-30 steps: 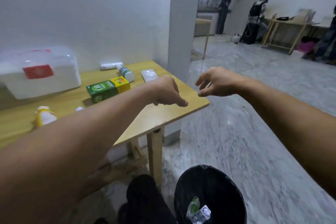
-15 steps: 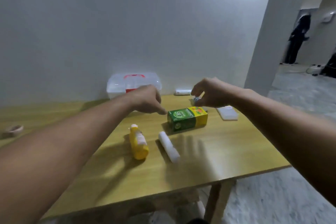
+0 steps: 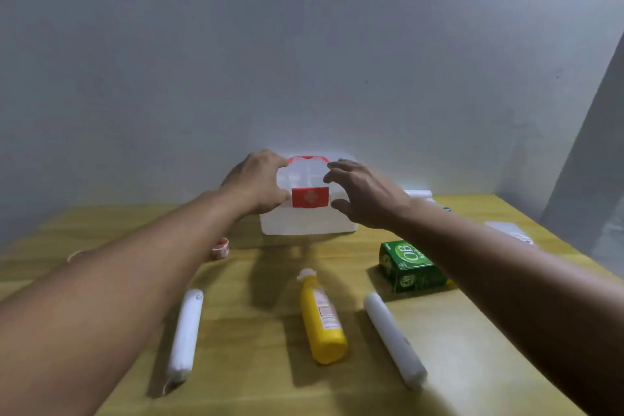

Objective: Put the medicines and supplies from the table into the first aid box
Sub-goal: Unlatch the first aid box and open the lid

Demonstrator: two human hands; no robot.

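Observation:
The translucent white first aid box [image 3: 309, 223] with a red cross label and red handle stands closed at the back of the wooden table [image 3: 263, 378], against the wall. My left hand [image 3: 258, 184] rests on the box's left side, fingers curled over the lid. My right hand [image 3: 366, 194] hovers at the box's right side with fingers spread, touching or nearly touching it. In front lie a yellow bottle [image 3: 322, 319], two white rolls [image 3: 185, 334] [image 3: 393, 339], a green OB carton [image 3: 410, 267] and a small tape roll [image 3: 220, 248].
A white tube [image 3: 418, 193] lies behind my right wrist near the wall. A flat white packet [image 3: 513, 233] sits at the table's right edge. A thin ring-shaped item [image 3: 76, 255] lies at the far left. A pillar rises on the right.
My view has swung left and centred on the box. Both hands have moved from above the table's items onto the sides of the first aid box.

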